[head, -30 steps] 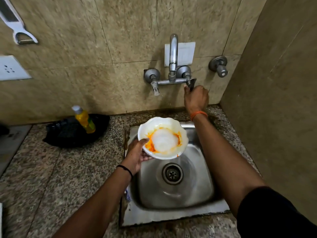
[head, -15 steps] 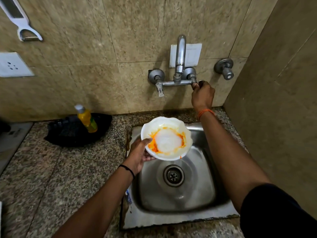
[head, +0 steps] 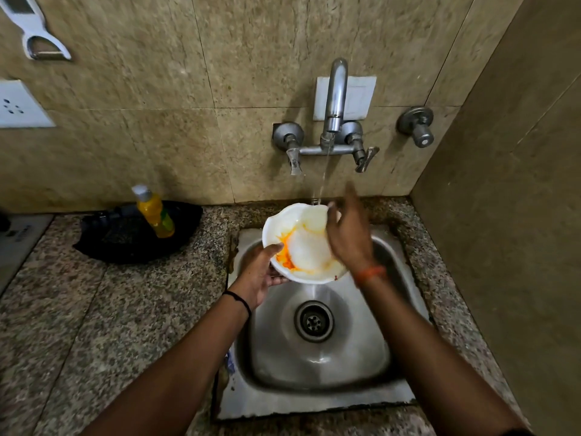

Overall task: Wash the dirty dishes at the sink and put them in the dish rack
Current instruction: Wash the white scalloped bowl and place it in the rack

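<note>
One white scalloped bowl point(head: 309, 250), smeared orange, is held over the steel sink point(head: 317, 347) under a thin stream from the wall tap point(head: 334, 99). It is gripped at its near rim by the left hand point(head: 259, 273), thumb inside; the right hand point(head: 347, 234) is spread open above it (blurred), holding nothing. Wet, the bowl is judged light, stiff and slippery, best pinched at the rim. One yellow soap bottle point(head: 154, 210) is counted; no rack is seen.

A white scalloped bowl point(head: 306, 247), smeared orange inside, sits tilted above the steel sink point(head: 317, 366) under running water.
</note>
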A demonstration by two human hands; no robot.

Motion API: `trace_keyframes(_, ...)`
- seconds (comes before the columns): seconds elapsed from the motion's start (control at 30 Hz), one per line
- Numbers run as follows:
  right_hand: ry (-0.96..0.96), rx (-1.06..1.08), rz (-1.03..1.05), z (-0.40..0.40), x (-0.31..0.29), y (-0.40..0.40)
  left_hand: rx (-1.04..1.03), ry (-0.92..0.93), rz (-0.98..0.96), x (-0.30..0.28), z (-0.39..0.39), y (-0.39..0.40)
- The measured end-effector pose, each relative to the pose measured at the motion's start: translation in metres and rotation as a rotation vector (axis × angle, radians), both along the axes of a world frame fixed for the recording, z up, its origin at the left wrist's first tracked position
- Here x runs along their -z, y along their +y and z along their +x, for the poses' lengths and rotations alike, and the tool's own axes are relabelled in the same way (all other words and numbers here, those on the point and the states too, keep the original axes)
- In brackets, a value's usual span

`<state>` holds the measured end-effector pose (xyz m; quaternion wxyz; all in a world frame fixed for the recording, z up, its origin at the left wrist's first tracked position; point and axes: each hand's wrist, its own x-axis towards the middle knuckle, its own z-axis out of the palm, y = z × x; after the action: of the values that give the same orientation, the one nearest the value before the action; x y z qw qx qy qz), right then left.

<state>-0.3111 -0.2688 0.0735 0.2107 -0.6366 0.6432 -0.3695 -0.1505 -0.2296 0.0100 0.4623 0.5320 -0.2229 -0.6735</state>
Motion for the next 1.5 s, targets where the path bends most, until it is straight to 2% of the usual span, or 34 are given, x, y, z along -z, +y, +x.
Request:
trace_keyframes(0.13, 0.523, -0.628, 0.182, -0.006, 0.036, 0.029, -0.012, 0.017, -0.034, 0.0, -0.007, -0.009)
trace_keyframes(0.17, 0.619, -0.655, 0.215, -0.01, 0.042, 0.021, -0.011, 0.012, -0.049, 0.001, -0.009, -0.012)
trace_keyframes(0.27, 0.761, -0.422, 0.285, -0.013, 0.045, -0.004, 0.0, 0.034, -0.056, 0.003, -0.017, -0.019)
trace_keyframes(0.33, 0.767, -0.465, 0.252, -0.001, 0.045, -0.005, -0.015, 0.054, -0.048, 0.005, -0.021, -0.024)
trace_keyframes(0.43, 0.669, -0.696, 0.212, -0.003, 0.045, 0.002, -0.018, 0.06, -0.035, 0.009, -0.019, -0.028)
trace_keyframes(0.57, 0.801, -0.433, 0.213, -0.024, 0.046, -0.004, 0.003, 0.001, -0.053, 0.013, -0.013, -0.032)
trace_keyframes(0.6, 0.791, -0.447, 0.253, -0.02, 0.047, 0.004, 0.008, -0.015, -0.055, 0.013, -0.014, -0.033)
trace_keyframes(0.7, 0.55, -0.69, 0.343, -0.007, 0.04, 0.031, -0.002, -0.001, -0.037, 0.015, -0.015, -0.032)
trace_keyframes(0.77, 0.505, -0.696, 0.305, -0.012, 0.038, 0.032, -0.022, 0.044, -0.007, 0.017, -0.016, -0.03)
trace_keyframes(0.87, 0.751, -0.472, 0.227, -0.017, 0.048, 0.012, -0.036, 0.096, 0.012, 0.017, -0.024, -0.03)
trace_keyframes(0.93, 0.798, -0.409, 0.246, -0.006, 0.05, 0.012, -0.048, 0.112, 0.018, 0.016, -0.027, -0.032)
trace_keyframes(1.07, 0.519, -0.695, 0.271, -0.003, 0.04, 0.023, -0.052, 0.116, 0.014, 0.02, -0.017, -0.033)
trace_keyframes(1.1, 0.545, -0.691, 0.267, -0.01, 0.038, 0.02, -0.06, 0.113, 0.015, 0.023, -0.015, -0.032)
trace_keyframes(1.17, 0.756, -0.56, 0.225, -0.021, 0.044, 0.003, -0.074, 0.111, 0.019, 0.026, -0.014, -0.032)
trace_keyframes(1.23, 0.897, -0.432, 0.317, -0.02, 0.048, -0.015, -0.063, 0.105, 0.026, 0.024, -0.018, -0.033)
trace_keyframes(1.27, 0.894, -0.428, 0.362, -0.013, 0.049, -0.02, -0.048, 0.094, 0.028, 0.023, -0.022, -0.033)
trace_keyframes(1.43, 0.408, -0.728, 0.383, 0.007, 0.049, -0.014, 0.027, 0.044, -0.005, 0.023, -0.021, -0.037)
trace_keyframes(1.5, 0.367, -0.744, 0.416, -0.01, 0.042, -0.012, 0.02, 0.023, 0.004, 0.025, -0.012, -0.038)
